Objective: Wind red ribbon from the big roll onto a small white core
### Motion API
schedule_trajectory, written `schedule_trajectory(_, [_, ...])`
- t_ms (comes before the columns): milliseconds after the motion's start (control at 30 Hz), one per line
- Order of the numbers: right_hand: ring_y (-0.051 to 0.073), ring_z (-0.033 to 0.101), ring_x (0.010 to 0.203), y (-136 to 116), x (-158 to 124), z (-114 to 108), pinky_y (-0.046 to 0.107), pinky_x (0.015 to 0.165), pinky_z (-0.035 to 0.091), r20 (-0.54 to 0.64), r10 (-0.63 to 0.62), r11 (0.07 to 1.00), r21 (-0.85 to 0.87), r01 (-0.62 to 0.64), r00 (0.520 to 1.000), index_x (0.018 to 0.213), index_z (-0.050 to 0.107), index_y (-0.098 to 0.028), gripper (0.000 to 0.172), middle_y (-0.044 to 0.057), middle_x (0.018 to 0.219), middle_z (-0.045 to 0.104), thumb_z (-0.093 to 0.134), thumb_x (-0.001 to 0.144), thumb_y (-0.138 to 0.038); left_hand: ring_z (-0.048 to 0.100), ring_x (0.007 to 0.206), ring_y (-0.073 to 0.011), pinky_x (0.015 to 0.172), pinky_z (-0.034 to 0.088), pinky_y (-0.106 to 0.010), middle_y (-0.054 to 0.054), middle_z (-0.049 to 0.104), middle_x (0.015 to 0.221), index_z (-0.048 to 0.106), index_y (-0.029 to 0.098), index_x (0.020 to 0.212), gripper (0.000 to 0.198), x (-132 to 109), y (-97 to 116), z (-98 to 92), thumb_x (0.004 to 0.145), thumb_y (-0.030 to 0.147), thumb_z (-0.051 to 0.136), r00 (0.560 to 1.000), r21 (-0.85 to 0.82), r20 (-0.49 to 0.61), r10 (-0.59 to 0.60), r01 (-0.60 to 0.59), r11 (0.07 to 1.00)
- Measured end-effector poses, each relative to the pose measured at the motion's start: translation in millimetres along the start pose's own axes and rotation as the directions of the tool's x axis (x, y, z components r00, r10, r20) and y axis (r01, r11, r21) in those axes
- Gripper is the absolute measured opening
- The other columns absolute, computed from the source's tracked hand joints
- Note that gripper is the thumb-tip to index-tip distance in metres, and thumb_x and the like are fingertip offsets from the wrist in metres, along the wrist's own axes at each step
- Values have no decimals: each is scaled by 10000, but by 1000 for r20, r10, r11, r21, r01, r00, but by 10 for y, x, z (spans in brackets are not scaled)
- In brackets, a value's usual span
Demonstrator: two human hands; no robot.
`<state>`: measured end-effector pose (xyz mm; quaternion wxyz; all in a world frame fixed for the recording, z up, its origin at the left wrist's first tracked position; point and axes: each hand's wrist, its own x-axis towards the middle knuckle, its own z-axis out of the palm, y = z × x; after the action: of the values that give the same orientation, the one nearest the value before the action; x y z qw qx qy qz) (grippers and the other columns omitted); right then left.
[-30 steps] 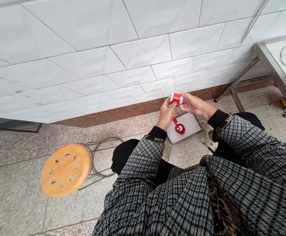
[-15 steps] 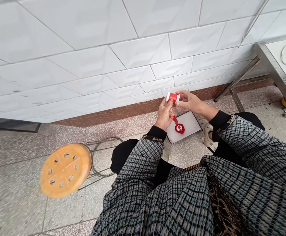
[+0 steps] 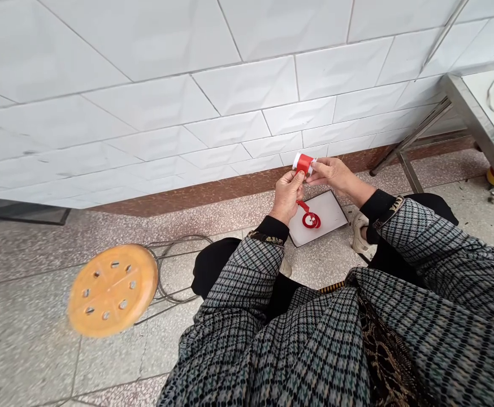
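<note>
A small white spool (image 3: 297, 160) wound with red ribbon is held up in front of me, above a white board. My right hand (image 3: 329, 174) is closed on the spool's right end, fingers and thumb on its rim. At the spool's lower left, my left hand (image 3: 288, 193) pinches the ribbon with thumb and fingers close against it. From beneath that hand a red ribbon strip (image 3: 303, 206) hangs down to a loose ring of red ribbon (image 3: 311, 220) lying on the white board (image 3: 332, 212). My fingers hide part of the spool.
A round orange stool seat (image 3: 112, 289) with wire legs lies tipped on its side at the left. White wall tiles (image 3: 247, 85) rise ahead. A metal-framed table (image 3: 478, 121) stands at the right. My shoe (image 3: 359, 233) is beside the board.
The spool has turned and shifted slightly right, with more red ribbon showing across it. My right fingers have moved in closer around its end. The view has shifted slightly.
</note>
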<state>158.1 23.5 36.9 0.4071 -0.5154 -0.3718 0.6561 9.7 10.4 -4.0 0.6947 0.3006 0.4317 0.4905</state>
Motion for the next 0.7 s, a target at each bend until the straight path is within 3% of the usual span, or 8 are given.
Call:
schedule_trajectory(167, [136,722,600,11,-7,-12,236,667,635,59,74,989,123,-81,996,807,646,-139,267,55,672,709,595,1032,-272,240,374,-9,391,155,-181,111,361,473,565,168,730,386,-6,26,24,781,431,844,1000,3,-3,-10,10,1000])
schedule_trajectory(533, [122,700,588,-26,-21,25,213,644,619,3,151,964,220,-148,989,825,666,-134,285,53,684,713,491,1046,-177,251,378,-10,387,174,-175,109,371,474,459,188,666,499,10,-36,26,737,466,867,999,-44,-14,31,-32,999])
schedule_trajectory(700, [126,688,591,-32,-42,24,223,633,622,31,176,952,249,-178,984,856,690,-126,281,64,693,723,486,1043,-177,271,384,-8,386,175,-172,107,414,502,525,183,754,428,0,-19,40,732,416,884,1000,-74,-22,-6,4,997])
